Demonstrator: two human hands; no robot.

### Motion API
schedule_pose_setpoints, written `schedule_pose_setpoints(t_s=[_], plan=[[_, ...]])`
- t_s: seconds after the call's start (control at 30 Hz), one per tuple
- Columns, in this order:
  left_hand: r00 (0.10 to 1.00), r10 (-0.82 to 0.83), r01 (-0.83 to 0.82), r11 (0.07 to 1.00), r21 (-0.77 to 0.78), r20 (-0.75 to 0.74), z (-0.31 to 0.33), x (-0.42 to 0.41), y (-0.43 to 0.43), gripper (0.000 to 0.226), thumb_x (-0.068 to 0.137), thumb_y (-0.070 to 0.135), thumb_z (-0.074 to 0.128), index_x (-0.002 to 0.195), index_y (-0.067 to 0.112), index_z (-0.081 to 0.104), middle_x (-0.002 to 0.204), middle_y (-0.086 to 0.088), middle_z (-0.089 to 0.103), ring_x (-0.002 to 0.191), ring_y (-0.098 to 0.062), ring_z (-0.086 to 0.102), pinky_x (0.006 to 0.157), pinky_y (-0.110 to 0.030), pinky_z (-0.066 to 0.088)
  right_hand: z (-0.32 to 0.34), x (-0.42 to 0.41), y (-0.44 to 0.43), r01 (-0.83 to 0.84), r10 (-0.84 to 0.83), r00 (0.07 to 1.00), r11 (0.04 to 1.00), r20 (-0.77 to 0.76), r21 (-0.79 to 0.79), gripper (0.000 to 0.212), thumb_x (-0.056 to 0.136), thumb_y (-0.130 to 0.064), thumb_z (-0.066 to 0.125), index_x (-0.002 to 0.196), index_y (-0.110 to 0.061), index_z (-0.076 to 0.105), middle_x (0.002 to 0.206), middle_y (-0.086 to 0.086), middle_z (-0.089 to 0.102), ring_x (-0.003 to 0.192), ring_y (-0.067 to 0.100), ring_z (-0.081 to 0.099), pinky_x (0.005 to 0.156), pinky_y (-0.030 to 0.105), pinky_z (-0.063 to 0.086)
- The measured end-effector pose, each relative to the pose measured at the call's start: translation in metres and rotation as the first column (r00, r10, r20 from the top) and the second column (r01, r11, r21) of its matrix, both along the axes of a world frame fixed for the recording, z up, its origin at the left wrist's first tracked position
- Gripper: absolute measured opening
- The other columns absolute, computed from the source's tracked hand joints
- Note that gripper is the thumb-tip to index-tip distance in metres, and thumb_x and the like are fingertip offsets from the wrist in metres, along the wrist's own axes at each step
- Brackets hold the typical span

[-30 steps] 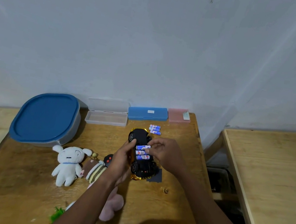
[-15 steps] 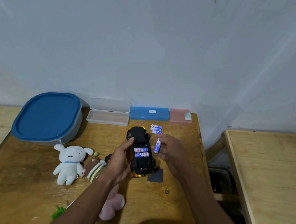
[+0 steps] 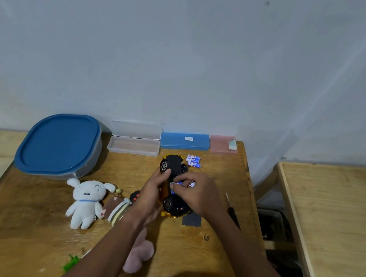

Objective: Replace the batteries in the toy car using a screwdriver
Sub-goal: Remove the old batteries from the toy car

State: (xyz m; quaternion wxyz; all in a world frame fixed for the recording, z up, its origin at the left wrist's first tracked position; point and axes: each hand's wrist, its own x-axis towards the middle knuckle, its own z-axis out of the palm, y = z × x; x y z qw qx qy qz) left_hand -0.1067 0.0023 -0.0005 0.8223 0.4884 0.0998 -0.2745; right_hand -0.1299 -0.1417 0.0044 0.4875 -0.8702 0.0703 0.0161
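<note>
The black and gold toy car (image 3: 173,164) lies upside down on the wooden table (image 3: 220,168), wheels up. My left hand (image 3: 151,195) grips its left side. My right hand (image 3: 197,193) rests over the open battery bay in the underside, fingertips on the blue-and-white batteries there. It pinches one battery (image 3: 191,184), whose end sticks out between the fingers. Three loose batteries (image 3: 193,161) lie just beyond the car. The dark battery cover (image 3: 191,220) lies flat by the car's near end. The black-handled screwdriver (image 3: 233,214) lies to the right, partly behind my right forearm.
A blue-lidded tub (image 3: 59,142) stands at the back left. Clear (image 3: 134,145), blue (image 3: 185,140) and pink (image 3: 223,143) cases line the wall. A white plush (image 3: 86,199), a striped plush (image 3: 117,210) and a pink plush (image 3: 141,254) lie near my left arm. A small screw (image 3: 205,237) lies near the cover. A second table (image 3: 331,221) stands right.
My right hand lifted a battery away from the car to the right, then came back over the battery bay with a battery in its fingers. My left hand kept its hold on the car.
</note>
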Motion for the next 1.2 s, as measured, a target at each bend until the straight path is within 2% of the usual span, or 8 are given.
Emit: schedule_pose_setpoints(t_s=[0.23,0.47,0.57,0.73,0.87,1.03,1.13,1.2], plan=[[0.997,-0.025,0.019,0.996,0.083,0.073,0.000,0.000,0.002,0.036,0.102,0.016,0.050,0.138,0.014,0.057,0.128,-0.017,0.069,0.117,-0.035,0.067,0.095,-0.045,0.054,0.003,-0.001,0.005,-0.021,0.020,1.000,0.998,-0.007,-0.055,0.032,0.069,-0.048,0.066,0.093,-0.032,0.079,0.085,-0.013,0.076,0.077,0.005,0.067,0.069,0.037,0.058],[1.000,-0.022,0.021,0.997,0.077,0.006,-0.002,-0.004,0.000,0.034,0.103,0.020,0.050,0.136,0.015,0.058,0.128,-0.020,0.068,0.119,-0.038,0.065,0.103,-0.052,0.051,0.005,-0.008,0.014,0.054,-0.045,0.996,0.992,0.079,-0.114,0.025,0.070,-0.044,0.062,0.082,-0.031,0.079,0.071,-0.013,0.073,0.067,0.005,0.065,0.061,0.034,0.056],[0.999,0.017,-0.016,0.999,0.034,-0.042,-0.002,-0.003,0.000,0.037,0.104,0.022,0.049,0.138,0.012,0.056,0.130,-0.022,0.066,0.122,-0.040,0.063,0.101,-0.050,0.053,0.004,-0.008,0.013,0.089,-0.078,0.990,0.991,0.115,-0.097,0.024,0.071,-0.041,0.060,0.084,-0.032,0.078,0.076,-0.015,0.074,0.070,0.004,0.066,0.062,0.034,0.056],[0.991,0.046,-0.049,0.999,-0.024,-0.123,-0.002,0.001,0.004,0.042,0.103,0.026,0.049,0.140,0.009,0.056,0.134,-0.023,0.064,0.123,-0.040,0.061,0.100,-0.049,0.053,-0.004,-0.009,0.006,-0.082,0.086,0.986,0.996,0.139,-0.036,0.026,0.078,-0.045,0.069,0.100,-0.032,0.074,0.099,-0.015,0.070,0.089,0.004,0.066,0.075,0.036,0.057],[0.989,0.035,-0.040,0.999,-0.031,-0.144,-0.003,0.004,0.004,0.047,0.101,0.030,0.051,0.142,0.007,0.054,0.136,-0.024,0.062,0.128,-0.041,0.059,0.100,-0.049,0.053,-0.004,-0.006,0.003,-0.103,0.104,0.983,0.995,0.152,-0.013,0.023,0.082,-0.041,0.070,0.101,-0.029,0.073,0.098,-0.014,0.069,0.090,0.005,0.064,0.077,0.036,0.055],[0.990,0.022,-0.027,0.999,-0.031,-0.136,-0.003,0.006,0.003,0.047,0.101,0.033,0.053,0.142,0.011,0.055,0.135,-0.024,0.063,0.124,-0.041,0.062,0.103,-0.057,0.049,0.005,-0.001,0.003,0.081,-0.100,0.985,0.988,0.143,0.133,0.007,0.093,-0.029,0.065,0.092,-0.023,0.070,0.085,-0.011,0.071,0.082,0.006,0.067,0.069,0.028,0.056],[0.993,0.013,-0.017,0.999,-0.037,-0.114,-0.003,0.007,0.002,0.044,0.102,0.032,0.050,0.141,0.012,0.055,0.133,-0.023,0.065,0.122,-0.040,0.063,0.100,-0.055,0.051,0.016,0.004,0.000,0.238,-0.235,0.970,0.886,-0.057,0.397,0.015,0.097,-0.017,0.058,0.091,-0.007,0.068,0.080,0.005,0.071,0.065,0.006,0.067,0.053,0.023,0.053],[0.995,0.024,-0.027,0.999,-0.027,-0.100,-0.004,0.007,0.002,0.046,0.102,0.032,0.050,0.142,0.009,0.053,0.133,-0.026,0.063,0.121,-0.041,0.063,0.098,-0.054,0.052,0.020,0.004,-0.005,0.308,-0.247,0.950,0.830,-0.190,0.466,0.016,0.097,-0.013,0.055,0.097,-0.001,0.067,0.074,0.006,0.066,0.054,0.002,0.059,0.045,0.015,0.043]])
